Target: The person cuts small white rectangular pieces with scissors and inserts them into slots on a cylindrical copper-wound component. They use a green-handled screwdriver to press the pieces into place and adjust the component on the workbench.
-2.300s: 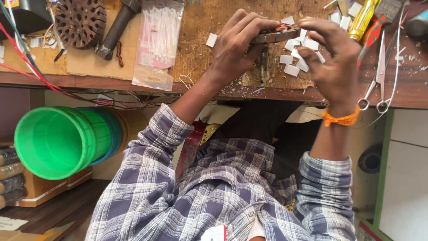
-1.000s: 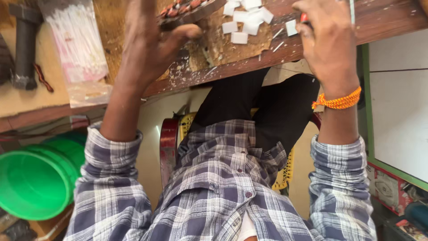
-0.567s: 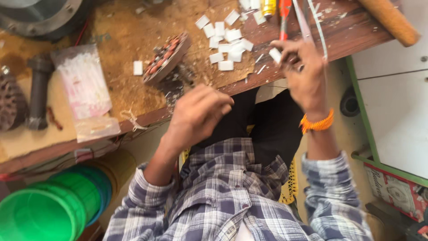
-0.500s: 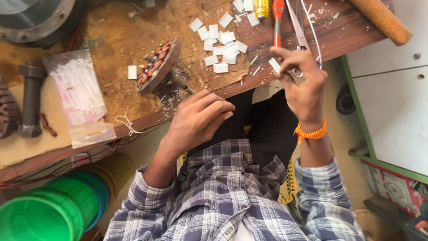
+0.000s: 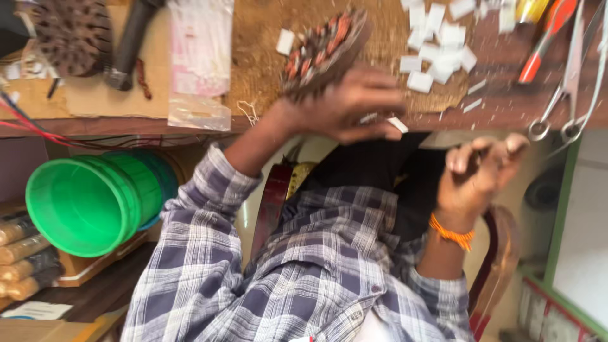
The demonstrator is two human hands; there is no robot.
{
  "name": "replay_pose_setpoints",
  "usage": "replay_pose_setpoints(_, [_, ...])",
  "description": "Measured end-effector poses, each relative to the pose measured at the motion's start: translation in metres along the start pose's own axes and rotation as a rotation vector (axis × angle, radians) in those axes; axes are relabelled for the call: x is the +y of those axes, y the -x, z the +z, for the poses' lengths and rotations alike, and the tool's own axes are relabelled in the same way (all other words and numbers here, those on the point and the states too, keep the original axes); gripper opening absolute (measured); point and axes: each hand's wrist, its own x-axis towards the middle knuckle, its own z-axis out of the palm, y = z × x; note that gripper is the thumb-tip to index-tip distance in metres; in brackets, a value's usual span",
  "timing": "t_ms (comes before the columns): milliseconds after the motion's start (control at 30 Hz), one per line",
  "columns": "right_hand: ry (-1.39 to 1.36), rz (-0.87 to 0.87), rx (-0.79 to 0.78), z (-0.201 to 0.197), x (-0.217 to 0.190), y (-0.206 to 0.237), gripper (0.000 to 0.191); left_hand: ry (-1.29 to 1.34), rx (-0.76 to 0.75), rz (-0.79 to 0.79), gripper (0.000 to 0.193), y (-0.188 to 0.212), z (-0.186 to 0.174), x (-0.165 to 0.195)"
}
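Wound disc: a round disc [image 5: 323,54] with copper-coloured and dark windings is being held tilted above the table edge, its rim slanting from upper right to lower left; the view is blurred, so finer detail cannot be told.
Left hand: the left hand [image 5: 348,107] is being kept closed around the lower side of the wound disc, fingers curled beneath it and pointing to the right.
Right hand: the right hand [image 5: 478,174] is being held below the table edge, well apart from the disc, fingers loosely curled; whether anything small is being pinched in it cannot be told.
Key relation: the disc is lying up and to the left of the right hand; the left hand is the nearer one, already touching it.
Paper bits: small white rectangles [image 5: 443,38] are being seen scattered on the table just right of the disc.
Tools: a red-handled tool [image 5: 538,54] and a pair of scissors [image 5: 560,107] are lying near the table's right end.
Table: the wooden table [image 5: 266,38] is being seen carrying all of this.
Package: a clear plastic bag [image 5: 199,57], oblong, holding pale strips, is lying left of the disc.
Other parts: a dark round toothed part [image 5: 73,28] and a black handle [image 5: 130,44] are lying at far left.
Bucket: a green bucket [image 5: 85,202] is lying on its side under the table.
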Motion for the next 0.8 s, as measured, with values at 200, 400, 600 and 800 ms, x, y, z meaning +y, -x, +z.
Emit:
replay_pose_setpoints(200, [-0.134, 0.359, 0.401, 0.004, 0.070, 0.034, 0.032, 0.207, -0.009, 0.205, 0.043, -0.038, 0.012, -0.027])
replay_pose_setpoints(400, [0.216, 0.570, 0.082, 0.003, 0.085, 0.040, 0.030, -0.204, 0.069, 0.110, 0.045, -0.011, -0.012, 0.058])
replay_pose_setpoints(600, [0.213, 0.445, 0.197, -0.065, 0.052, 0.047, 0.023, 0.558, 0.113, -0.728, 0.025, 0.121, 0.028, 0.131])
replay_pose_setpoints(800, [0.176, 0.376, 0.295, -0.094, 0.032, 0.039, 0.021, 0.439, 0.193, -1.242, 0.028, 0.190, 0.084, 0.090])
